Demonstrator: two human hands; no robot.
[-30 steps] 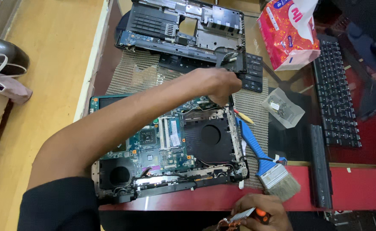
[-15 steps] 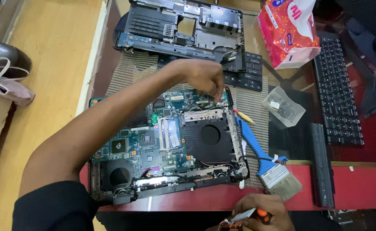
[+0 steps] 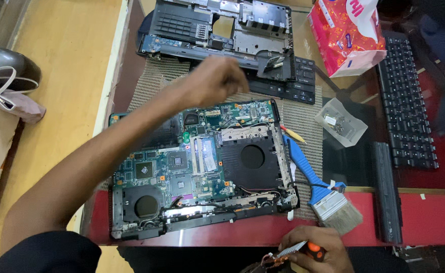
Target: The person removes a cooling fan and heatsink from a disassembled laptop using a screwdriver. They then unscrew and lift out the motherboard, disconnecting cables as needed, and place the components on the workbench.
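— What packaging do you have on the desk?

— A soft tissue pack (image 3: pixel 345 35), red-orange with a white patterned print, lies tilted at your far right, just left of the black keyboard (image 3: pixel 407 101).

— Anything else?

— A small clear plastic packet (image 3: pixel 341 122) holding tiny parts sits below it, beside the blue-handled brush (image 3: pixel 317 187).

Even, fairly bright indoor light is falling from above, casting only soft shadows under the left hand (image 3: pixel 213 81) and forearm onto the opened laptop chassis (image 3: pixel 202 167). That hand is smearing with motion blur, while the board stays sharp. Toward two and three o'clock the frame is darkening, and the glass tabletop (image 3: pixel 354 101) is giving off faint reflections.
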